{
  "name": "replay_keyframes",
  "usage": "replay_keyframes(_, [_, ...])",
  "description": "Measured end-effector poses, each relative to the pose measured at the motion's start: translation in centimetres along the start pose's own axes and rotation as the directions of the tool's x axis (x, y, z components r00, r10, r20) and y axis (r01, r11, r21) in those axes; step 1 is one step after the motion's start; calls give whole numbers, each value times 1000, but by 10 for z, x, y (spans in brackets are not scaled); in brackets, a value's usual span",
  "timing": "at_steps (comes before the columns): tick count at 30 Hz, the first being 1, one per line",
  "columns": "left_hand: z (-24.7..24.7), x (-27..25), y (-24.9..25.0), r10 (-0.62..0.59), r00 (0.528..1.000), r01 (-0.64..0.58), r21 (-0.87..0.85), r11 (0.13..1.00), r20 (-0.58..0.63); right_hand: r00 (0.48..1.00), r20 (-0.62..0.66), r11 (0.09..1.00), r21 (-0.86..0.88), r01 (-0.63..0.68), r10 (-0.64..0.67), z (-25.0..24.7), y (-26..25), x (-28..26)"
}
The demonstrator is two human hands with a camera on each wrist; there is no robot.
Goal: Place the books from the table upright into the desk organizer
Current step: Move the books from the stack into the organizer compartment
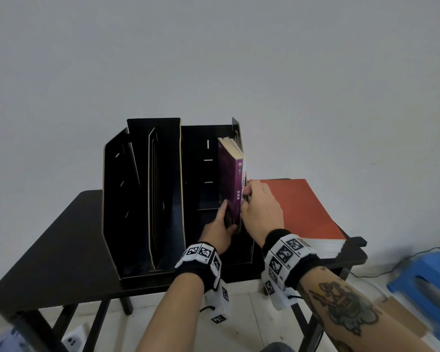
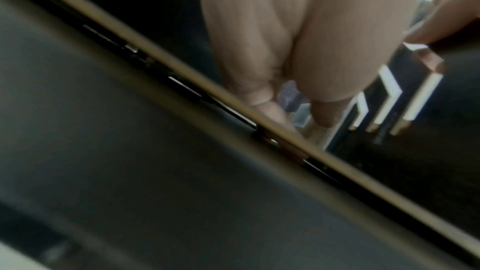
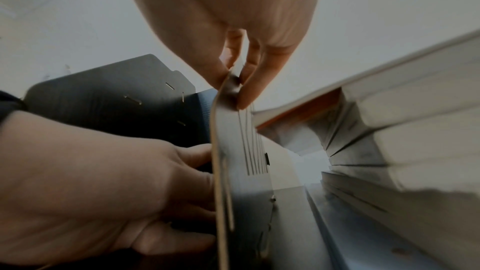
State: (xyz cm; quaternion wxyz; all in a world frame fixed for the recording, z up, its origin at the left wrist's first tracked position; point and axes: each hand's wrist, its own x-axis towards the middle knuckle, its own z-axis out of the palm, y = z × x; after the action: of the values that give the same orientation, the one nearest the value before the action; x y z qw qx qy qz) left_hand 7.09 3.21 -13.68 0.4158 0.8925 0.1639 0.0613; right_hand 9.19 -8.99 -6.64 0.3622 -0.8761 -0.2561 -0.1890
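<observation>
A purple book (image 1: 230, 179) stands upright in the right compartment of the black desk organizer (image 1: 142, 199), close against its right wall (image 3: 241, 171). My left hand (image 1: 228, 215) reaches into that compartment and grips the book low down, fingers along its cover and thumb across the spine. My right hand (image 1: 248, 196) pinches the front edge of the right wall beside the book's spine; in the right wrist view its thumb and fingers (image 3: 249, 93) clamp the panel. A stack of books with a red cover (image 1: 300, 207) on top lies flat just right of the organizer.
The organizer sits on a small black table (image 1: 61, 237) against a pale wall; its left compartments hold no books. A blue plastic stool (image 1: 427, 280) and a cable are on the floor at the right. The left wrist view is blurred, showing fingers (image 2: 322, 110) past the organizer's edge (image 2: 182, 81).
</observation>
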Motion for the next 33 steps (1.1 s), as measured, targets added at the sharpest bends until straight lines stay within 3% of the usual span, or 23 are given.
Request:
replay_keyframes(7, [6, 5, 3, -35, 999, 36, 68, 997, -18, 999, 36, 999, 44, 7, -9, -7, 0, -2])
replay_keyframes(11, [5, 2, 6, -41, 999, 42, 40, 998, -24, 996, -14, 995, 46, -92, 93, -29, 9, 1])
replay_keyframes(14, [4, 1, 8, -62, 998, 63, 12, 998, -15, 977, -15, 973, -93, -211, 211, -48, 37, 16])
replay_keyframes(16, [4, 0, 9, -72, 997, 72, 7, 997, -11, 938, 52, 914, -249, -321, 343, -53, 63, 26])
replay_keyframes(18, [3, -2, 10, -71, 997, 71, 2, 997, -9, 858, 109, 812, -400, -425, 502, -55, 87, 31])
replay_keyframes(21, [3, -4, 10, -57, 998, 57, -2, 998, -14, 760, 186, 738, -461, -493, 623, -58, 109, 33])
replay_keyframes(24, [4, -4, 10, -58, 998, 58, 0, 998, -21, 745, 207, 728, -484, -485, 634, -68, 118, 36])
replay_keyframes(26, [4, -4, 9, -58, 998, 58, 7, 998, -18, 737, 147, 680, -535, -501, 659, -78, 118, 38])
replay_keyframes(30, [5, -3, 10, -55, 998, 55, 25, 998, -14, 773, 87, 741, -371, -560, 628, -101, 108, 46])
replay_keyframes(33, [4, -4, 9, -53, 999, 53, 26, 998, -14, 814, -50, 807, -112, -580, 579, -112, 96, 52])
